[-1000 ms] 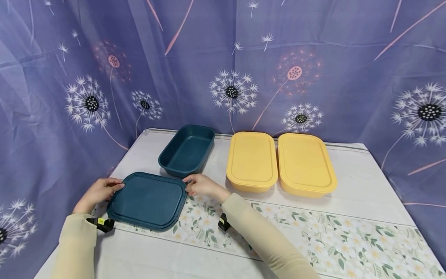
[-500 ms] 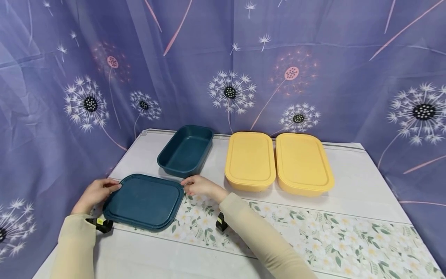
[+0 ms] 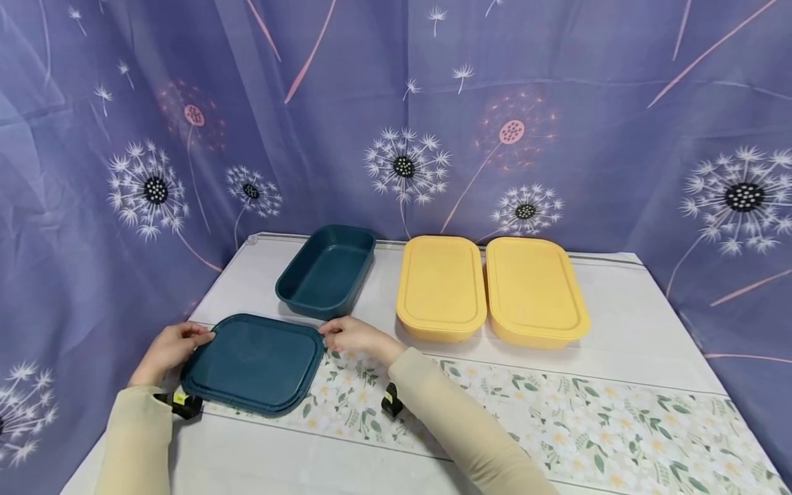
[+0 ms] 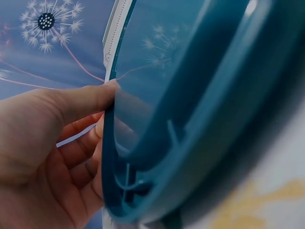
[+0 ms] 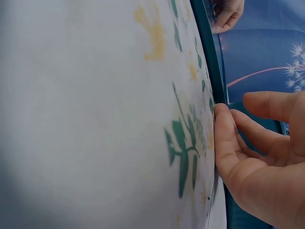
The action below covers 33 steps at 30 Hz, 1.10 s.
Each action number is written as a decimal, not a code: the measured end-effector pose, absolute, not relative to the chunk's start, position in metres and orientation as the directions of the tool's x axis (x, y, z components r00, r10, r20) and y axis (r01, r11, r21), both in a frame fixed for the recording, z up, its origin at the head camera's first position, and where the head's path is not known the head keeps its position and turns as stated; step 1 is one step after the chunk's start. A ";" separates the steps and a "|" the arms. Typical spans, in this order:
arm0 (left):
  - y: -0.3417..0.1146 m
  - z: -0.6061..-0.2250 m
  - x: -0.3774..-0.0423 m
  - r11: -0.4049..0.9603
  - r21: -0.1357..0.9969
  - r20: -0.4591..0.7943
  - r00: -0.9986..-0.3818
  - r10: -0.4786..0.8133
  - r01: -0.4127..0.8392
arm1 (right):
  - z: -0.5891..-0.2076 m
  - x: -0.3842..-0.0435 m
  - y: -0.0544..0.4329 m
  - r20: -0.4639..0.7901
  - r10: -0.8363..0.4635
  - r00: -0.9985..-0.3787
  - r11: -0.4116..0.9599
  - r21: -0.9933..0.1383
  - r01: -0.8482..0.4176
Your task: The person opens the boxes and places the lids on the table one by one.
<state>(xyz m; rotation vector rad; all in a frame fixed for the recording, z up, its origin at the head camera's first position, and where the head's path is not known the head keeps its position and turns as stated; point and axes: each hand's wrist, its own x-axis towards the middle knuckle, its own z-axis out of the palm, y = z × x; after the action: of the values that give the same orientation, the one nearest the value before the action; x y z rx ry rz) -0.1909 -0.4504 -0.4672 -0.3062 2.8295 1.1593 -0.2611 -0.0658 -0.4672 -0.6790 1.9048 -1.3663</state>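
Note:
A dark teal lid (image 3: 254,361) lies crosswise at the left of the table, low over the cloth, just in front of an uncovered teal container (image 3: 328,268) of matching colour. My left hand (image 3: 170,350) grips the lid's left end; the left wrist view has its thumb (image 4: 88,100) against the rim and the other fingers curled behind. At the far right corner of the lid, my right hand (image 3: 355,335) pinches the edge. In the right wrist view, two fingertips (image 5: 222,112) meet at that edge while another finger stays raised apart from it.
Two yellow containers with lids on, the nearer-to-middle yellow container (image 3: 441,289) and the right yellow container (image 3: 537,292), stand side by side at the back. A purple dandelion curtain (image 3: 297,137) hangs behind and at both sides of the white table (image 3: 297,454) with its floral strip.
The lid and both hands have shifted slightly left and toward the near side, opening a little more gap from the teal container. The whole view has drifted a little. Both hands keep hold.

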 end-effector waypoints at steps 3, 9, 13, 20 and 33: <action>-0.449 -0.467 -0.191 0.695 0.686 -0.131 -0.977 -0.170 -0.213 | -0.465 -0.261 -0.064 -0.242 -0.750 -0.615 0.340 -0.939 -0.045; -0.449 -0.467 -0.190 0.709 0.671 -0.122 -0.975 -0.184 -0.217 | -0.464 -0.261 -0.066 -0.246 -0.759 -0.603 0.369 -0.925 -0.087; -0.451 -0.468 -0.191 0.699 0.677 -0.136 -0.972 -0.191 -0.232 | -0.465 -0.257 -0.068 -0.240 -0.742 -0.626 0.405 -0.904 -0.134; -0.451 -0.469 -0.189 0.709 0.666 -0.128 -0.973 -0.194 -0.229 | -0.465 -0.254 -0.071 -0.204 -0.744 -0.636 0.429 -0.876 -0.221; -0.451 -0.465 -0.187 0.621 0.725 -0.212 -0.954 -0.212 -0.299 | -0.469 -0.257 -0.073 -0.189 -0.742 -0.644 0.435 -0.866 -0.248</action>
<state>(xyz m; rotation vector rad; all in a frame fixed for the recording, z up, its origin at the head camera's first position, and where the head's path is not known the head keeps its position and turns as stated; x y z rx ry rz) -0.1869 -0.4506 -0.4653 -0.4318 2.7319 1.2508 -0.2566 -0.0734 -0.4685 -0.8293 2.1311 -1.1533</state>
